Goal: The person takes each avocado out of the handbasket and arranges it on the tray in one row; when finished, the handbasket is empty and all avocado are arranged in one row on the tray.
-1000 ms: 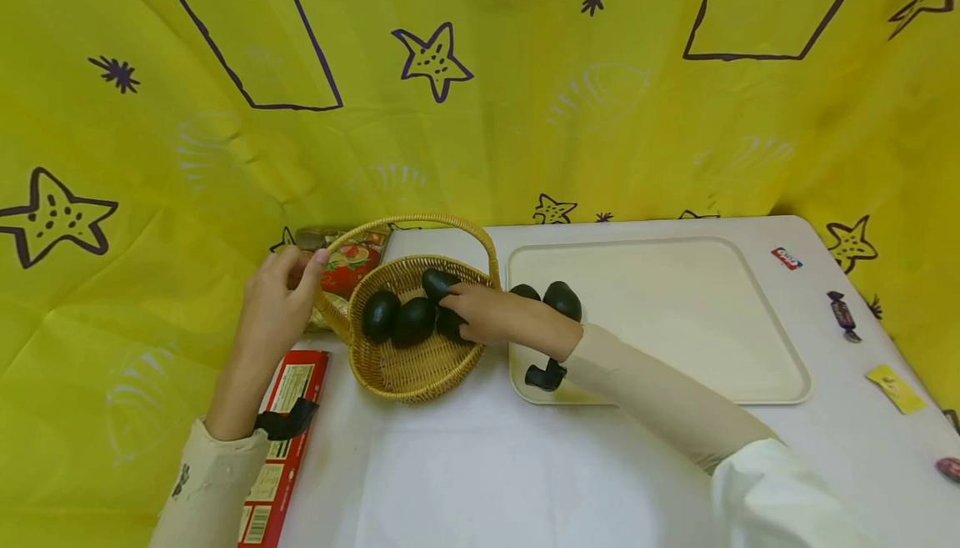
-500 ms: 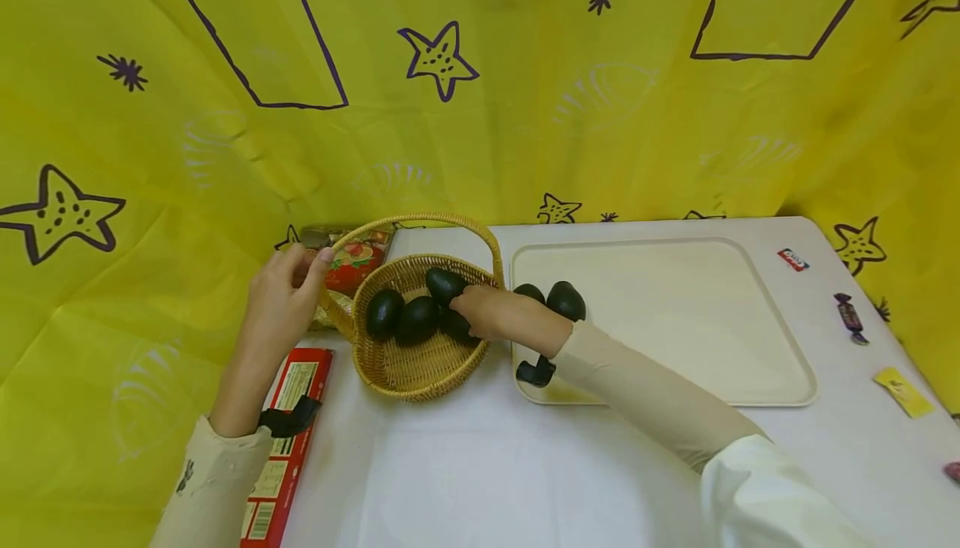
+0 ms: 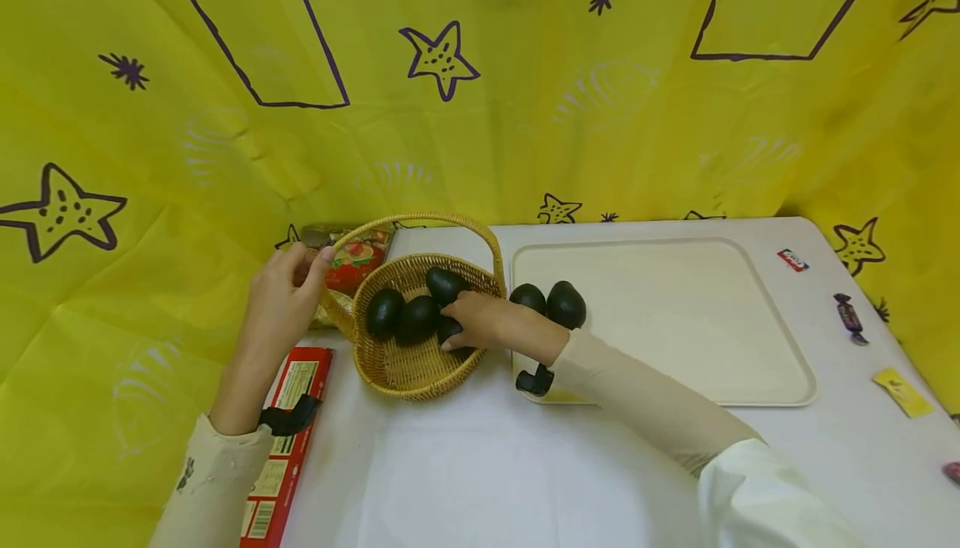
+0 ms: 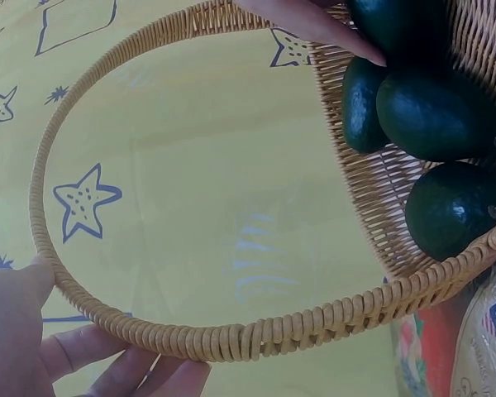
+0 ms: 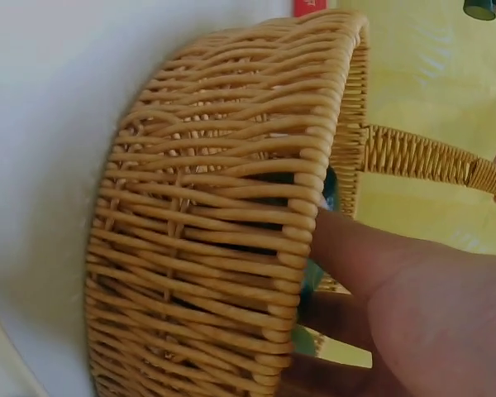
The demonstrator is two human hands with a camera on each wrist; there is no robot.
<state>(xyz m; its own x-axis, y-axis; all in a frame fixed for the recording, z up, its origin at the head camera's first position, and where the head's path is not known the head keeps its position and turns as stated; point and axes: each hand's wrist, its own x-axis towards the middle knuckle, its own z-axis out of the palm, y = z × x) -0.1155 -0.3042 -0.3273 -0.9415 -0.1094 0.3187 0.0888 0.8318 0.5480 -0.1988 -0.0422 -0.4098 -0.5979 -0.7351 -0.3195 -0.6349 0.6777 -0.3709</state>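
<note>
A wicker basket [image 3: 408,364] with an arched handle [image 3: 420,218] stands left of a cream tray [image 3: 675,323]. My left hand [image 3: 311,263] grips the handle near its left base; the left wrist view shows those fingers [image 4: 83,347] curled under the handle [image 4: 190,335]. My right hand [image 3: 457,333] reaches into the basket and curls round a dark avocado [image 3: 447,327]. Three more avocados [image 3: 417,319] lie in the basket beside it. Two avocados [image 3: 566,304] sit on the tray's left end. In the right wrist view my fingers [image 5: 355,256] pass over the basket wall [image 5: 215,231].
A red box [image 3: 288,439] lies under my left forearm, and a snack packet [image 3: 352,256] sits behind the basket. Wrapped sweets [image 3: 849,314] and a yellow packet [image 3: 900,389] lie along the table's right edge. Yellow patterned cloth hangs behind and at both sides.
My right hand has slid a little left and deeper into the basket, its fingers closing round an avocado. The left hand keeps its hold on the handle.
</note>
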